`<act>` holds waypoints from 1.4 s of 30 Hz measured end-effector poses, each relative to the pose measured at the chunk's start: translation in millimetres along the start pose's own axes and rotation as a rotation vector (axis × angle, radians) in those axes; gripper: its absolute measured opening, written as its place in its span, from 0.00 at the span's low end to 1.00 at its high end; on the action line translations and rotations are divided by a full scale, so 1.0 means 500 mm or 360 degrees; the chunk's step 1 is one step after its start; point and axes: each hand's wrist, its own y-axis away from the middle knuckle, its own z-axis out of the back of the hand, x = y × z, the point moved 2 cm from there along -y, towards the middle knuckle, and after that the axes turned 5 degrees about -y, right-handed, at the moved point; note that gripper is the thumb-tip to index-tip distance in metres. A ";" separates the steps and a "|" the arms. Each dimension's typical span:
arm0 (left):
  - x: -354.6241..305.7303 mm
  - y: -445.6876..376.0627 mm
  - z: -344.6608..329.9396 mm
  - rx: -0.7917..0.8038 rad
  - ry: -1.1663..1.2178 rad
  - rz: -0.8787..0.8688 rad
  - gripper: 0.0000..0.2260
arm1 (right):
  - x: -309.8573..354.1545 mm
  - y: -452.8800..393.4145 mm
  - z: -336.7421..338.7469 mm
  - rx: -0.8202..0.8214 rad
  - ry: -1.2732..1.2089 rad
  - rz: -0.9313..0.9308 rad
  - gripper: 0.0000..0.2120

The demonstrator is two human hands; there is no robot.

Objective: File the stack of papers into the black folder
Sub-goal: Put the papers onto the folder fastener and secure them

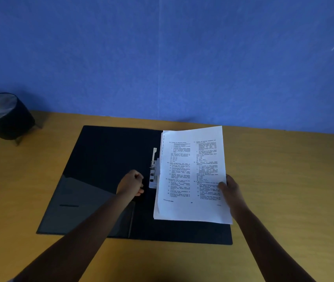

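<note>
The black folder lies open flat on the wooden table. A metal clip mechanism sits near its spine, with its lever raised. The stack of printed white papers rests over the folder's right half, its left edge beside the clip. My right hand grips the stack at its right edge, thumb on top. My left hand is on the folder just left of the clip, fingers curled, with nothing visible in it.
A dark round bin with a plastic liner stands at the back left of the wooden table. A blue wall rises right behind the table's far edge.
</note>
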 end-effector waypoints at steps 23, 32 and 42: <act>0.006 0.001 0.000 -0.0049 -0.0037 -0.0054 0.13 | -0.005 -0.007 -0.023 0.0084 0.0064 0.0007 0.13; 0.006 0.042 -0.009 -0.0144 -0.0302 -0.0296 0.04 | 0.007 -0.015 -0.031 -0.0093 0.0616 0.0255 0.19; 0.005 0.130 -0.056 -0.0250 -0.0952 -0.1336 0.26 | 0.018 -0.044 -0.018 -0.0292 0.0874 0.0184 0.16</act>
